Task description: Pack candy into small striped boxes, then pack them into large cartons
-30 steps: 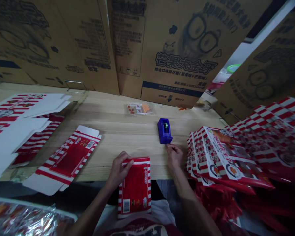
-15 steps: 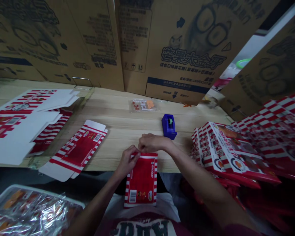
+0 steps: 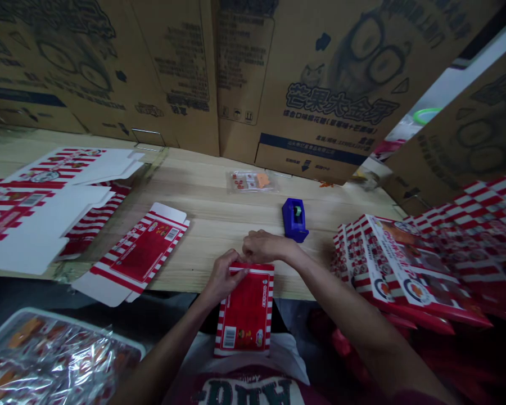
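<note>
two hands (image 3: 222, 276) (image 3: 265, 246) pinch red carton (image 3: 248, 309) (grip nearly shut).

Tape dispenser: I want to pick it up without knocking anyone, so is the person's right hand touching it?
Apart. In the head view, a strip of wooden tabletop shows between the right hand and the blue tape dispenser.

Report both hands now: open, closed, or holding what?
Left hand: closed on the top edge of the red-striped carton.
Right hand: curled at that edge; grip cannot be told.
</note>
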Available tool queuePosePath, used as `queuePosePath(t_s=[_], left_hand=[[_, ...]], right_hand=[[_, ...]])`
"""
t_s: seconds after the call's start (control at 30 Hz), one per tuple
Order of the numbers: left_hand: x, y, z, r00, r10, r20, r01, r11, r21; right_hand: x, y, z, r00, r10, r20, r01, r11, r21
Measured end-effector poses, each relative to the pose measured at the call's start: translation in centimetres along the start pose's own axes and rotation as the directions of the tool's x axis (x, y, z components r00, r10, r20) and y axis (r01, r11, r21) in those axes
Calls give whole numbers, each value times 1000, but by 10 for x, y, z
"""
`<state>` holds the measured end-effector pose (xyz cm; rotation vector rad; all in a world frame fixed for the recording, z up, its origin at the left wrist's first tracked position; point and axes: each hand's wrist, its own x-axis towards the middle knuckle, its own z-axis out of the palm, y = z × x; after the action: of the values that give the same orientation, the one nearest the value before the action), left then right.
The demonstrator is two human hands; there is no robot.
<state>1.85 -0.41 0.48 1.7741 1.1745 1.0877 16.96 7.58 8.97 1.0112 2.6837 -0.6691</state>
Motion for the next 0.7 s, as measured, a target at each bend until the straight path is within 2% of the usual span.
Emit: queuePosePath(t_s=[0.1, 0.13, 0.2, 0.23, 0.3, 0.37, 0.4, 0.43, 0.5, 0.57, 0.63, 0.7], left_hand=[[0, -2, -1, 1000, 14, -11, -14, 1000, 10], [-1, -3, -2, 1000, 13, -15, -12, 1000, 11], [-2, -4, -3, 1000, 3, -19, -3, 1000, 3], [-2, -5, -4, 1000, -4, -21, 4, 1000, -2], [-3, -5, -5, 1000, -13, -21, 13, 1000, -8], [-3, -5, -5, 1000, -11, -25, 11, 1000, 3], [-3, -5, -4, 1000, -6, -28, 7, 1000, 10], [-2, -4, -4, 1000, -1, -32, 1, 1000, 15], [-2, -2, -3, 999, 9, -33, -8, 1000, 19], [-1, 1, -2, 1000, 12, -25, -11, 1000, 23], [-2, 4, -2, 1000, 10, -14, -9, 999, 38], [-2, 7, -3, 1000, 9, -9, -8, 998, 56]], right_hand=[[-8, 11, 3, 1000, -9, -26, 11, 997, 71], [-12, 15, 5, 997, -8, -75, 16, 994, 109], [-23, 22, 12, 963, 49, -266, 5, 980, 198], [-29, 23, 17, 917, 91, -389, 8, 969, 246], [-41, 20, 32, 776, 163, -609, 50, 947, 317], [-51, 12, 53, 657, 141, -741, 138, 943, 302], [-54, 7, 65, 627, 103, -772, 166, 951, 262], [-56, 2, 77, 618, 63, -784, 171, 962, 212], [-57, -7, 99, 641, -2, -767, 137, 984, 112], [-55, -12, 115, 657, -8, -754, 71, 996, 51], [-52, -14, 123, 648, 9, -761, 35, 999, 42], [-51, -14, 123, 653, 42, -756, 33, 996, 84]])
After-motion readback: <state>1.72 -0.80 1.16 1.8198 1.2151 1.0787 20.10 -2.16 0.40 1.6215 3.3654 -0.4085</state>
